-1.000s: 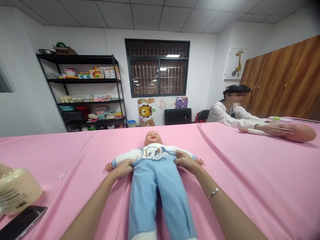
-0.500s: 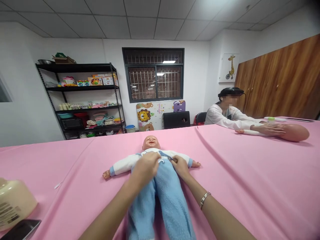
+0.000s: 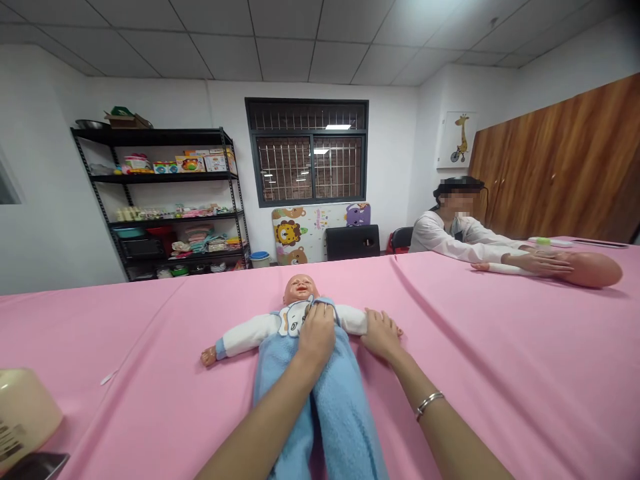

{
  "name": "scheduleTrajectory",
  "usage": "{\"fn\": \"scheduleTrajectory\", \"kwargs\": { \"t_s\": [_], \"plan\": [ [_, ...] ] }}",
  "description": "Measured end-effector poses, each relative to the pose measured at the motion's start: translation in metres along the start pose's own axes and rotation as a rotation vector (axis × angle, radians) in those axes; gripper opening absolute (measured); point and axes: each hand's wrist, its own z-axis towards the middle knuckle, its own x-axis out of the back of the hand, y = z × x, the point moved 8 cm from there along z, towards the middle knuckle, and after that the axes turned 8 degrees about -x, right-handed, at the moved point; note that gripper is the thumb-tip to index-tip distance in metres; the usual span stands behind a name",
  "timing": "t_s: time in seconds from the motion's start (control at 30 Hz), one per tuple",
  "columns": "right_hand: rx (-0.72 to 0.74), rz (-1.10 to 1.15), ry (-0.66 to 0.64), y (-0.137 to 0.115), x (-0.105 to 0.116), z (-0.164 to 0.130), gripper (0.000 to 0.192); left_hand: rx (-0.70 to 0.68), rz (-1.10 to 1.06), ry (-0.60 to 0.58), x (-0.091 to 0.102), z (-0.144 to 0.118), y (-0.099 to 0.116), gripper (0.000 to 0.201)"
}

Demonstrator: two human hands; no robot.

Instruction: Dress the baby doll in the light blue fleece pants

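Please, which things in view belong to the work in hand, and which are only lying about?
In the work:
doll, lying face up
blue overalls, left hand at the bib
white sleeve, right hand over it

Lying about, untouched:
cream bottle
dark flat object near it, partly out of frame
small white scrap on pink cloth

A bald doll (image 3: pixel 300 289), dressed in white sleeves (image 3: pixel 247 335) and fuzzy blue overalls (image 3: pixel 345 400), is laid face up at lower centre, arms spread, legs cut off by the bottom edge.
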Motion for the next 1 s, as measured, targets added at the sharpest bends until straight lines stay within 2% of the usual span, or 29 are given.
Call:
{"fn": "scheduleTrajectory", "kwargs": {
  "t_s": [0.1,0.2,0.27,0.37,0.43,0.47,0.57,0.67,0.73,0.87,1.0],
  "plan": [
    [-0.17,-0.082,-0.071,0.027,-0.003,0.005,0.054,-0.025,0.066,0.104,0.01,-0.004,0.005,0.034],
    [-0.214,-0.081,-0.116,0.034,-0.002,0.005,0.041,0.028,0.08,0.122,0.009,-0.006,0.003,0.035],
    [-0.163,-0.071,-0.03,0.027,0.006,0.004,0.04,0.043,-0.015,0.108,0.003,-0.006,0.001,0.041],
    [-0.044,-0.039,0.275,0.011,0.032,-0.003,0.043,-0.001,-0.312,0.1,-0.007,-0.006,0.0,0.052],
    [0.011,0.026,0.458,0.005,0.049,-0.01,0.04,-0.027,-0.493,0.118,-0.007,-0.006,-0.002,0.049],
    [0.032,0.076,0.506,0.003,0.054,-0.012,0.038,-0.031,-0.551,0.13,-0.005,-0.006,-0.003,0.046],
    [0.117,0.286,0.485,-0.003,0.058,-0.012,0.038,-0.023,-0.621,0.116,-0.003,-0.006,-0.004,0.042],
    [0.258,0.492,0.396,-0.02,0.059,-0.014,0.039,0.022,-0.638,0.056,-0.007,-0.006,-0.005,0.048],
    [0.34,0.551,0.415,-0.032,0.065,-0.019,0.045,0.062,-0.655,0.045,-0.009,-0.006,-0.006,0.052],
    [0.369,0.53,0.549,-0.043,0.077,-0.03,0.055,0.109,-0.671,0.065,-0.01,-0.005,-0.009,0.056],
    [0.434,0.394,0.631,-0.052,0.079,-0.037,0.065,0.125,-0.647,0.087,-0.008,-0.006,-0.009,0.056]
  ]
}}
